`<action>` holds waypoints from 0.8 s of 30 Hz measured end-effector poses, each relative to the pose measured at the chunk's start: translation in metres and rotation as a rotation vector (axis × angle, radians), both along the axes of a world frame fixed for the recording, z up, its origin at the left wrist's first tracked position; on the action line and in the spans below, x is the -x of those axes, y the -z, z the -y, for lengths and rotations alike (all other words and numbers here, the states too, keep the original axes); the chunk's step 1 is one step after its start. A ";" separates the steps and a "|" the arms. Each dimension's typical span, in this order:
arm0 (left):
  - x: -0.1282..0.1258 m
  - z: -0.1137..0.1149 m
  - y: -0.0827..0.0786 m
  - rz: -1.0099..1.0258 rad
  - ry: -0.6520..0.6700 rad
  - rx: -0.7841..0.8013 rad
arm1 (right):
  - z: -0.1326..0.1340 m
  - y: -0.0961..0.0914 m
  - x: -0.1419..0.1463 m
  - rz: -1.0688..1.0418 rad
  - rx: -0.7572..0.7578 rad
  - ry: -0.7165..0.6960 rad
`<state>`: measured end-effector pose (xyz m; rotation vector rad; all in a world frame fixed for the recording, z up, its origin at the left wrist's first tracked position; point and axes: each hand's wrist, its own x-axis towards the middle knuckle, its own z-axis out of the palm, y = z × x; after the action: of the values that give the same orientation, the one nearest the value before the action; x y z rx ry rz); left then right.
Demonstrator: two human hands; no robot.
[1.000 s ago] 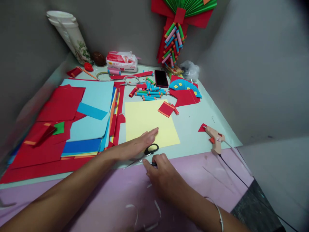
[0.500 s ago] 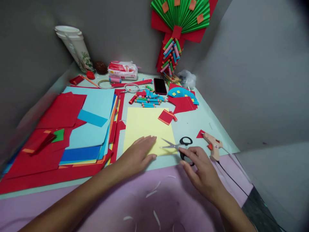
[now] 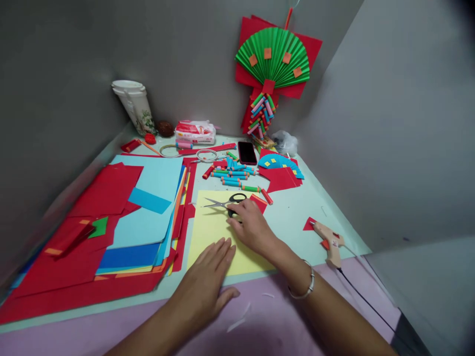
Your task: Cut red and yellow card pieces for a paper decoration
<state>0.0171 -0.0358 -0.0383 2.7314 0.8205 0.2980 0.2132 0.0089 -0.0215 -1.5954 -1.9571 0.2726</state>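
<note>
Black-handled scissors [image 3: 221,203] are in my right hand [image 3: 252,223], held by the handles over the far part of a yellow sheet of paper [image 3: 245,257]. Their blades point left and stand apart. My left hand [image 3: 210,274] lies flat on the near left part of that sheet, fingers stretched out and holding nothing. Beyond my right hand, a red paper piece with an orange edge [image 3: 259,202] is partly covered. A small red roll [image 3: 266,196] and a green roll [image 3: 251,189] lie by the sheet's far edge.
Stacked coloured paper [image 3: 148,227] fills the left side. Several blue paper rolls [image 3: 237,174], a phone [image 3: 247,153] and a blue paper fan [image 3: 278,162] lie farther back. A glue gun [image 3: 330,240] with a cord sits at right. A green fan decoration [image 3: 276,57] hangs on the wall.
My right hand has carried the scissors left and away from me, over the yellow sheet. A green roll now shows at the sheet's far edge. The view has tilted upward.
</note>
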 end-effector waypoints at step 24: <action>-0.001 0.001 0.003 0.072 0.047 -0.126 | -0.009 -0.013 0.015 -0.031 -0.017 -0.180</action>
<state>0.0183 -0.0370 -0.0410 2.8332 0.7407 0.4500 0.1985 0.0178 -0.0090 -1.3976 -2.0761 0.3500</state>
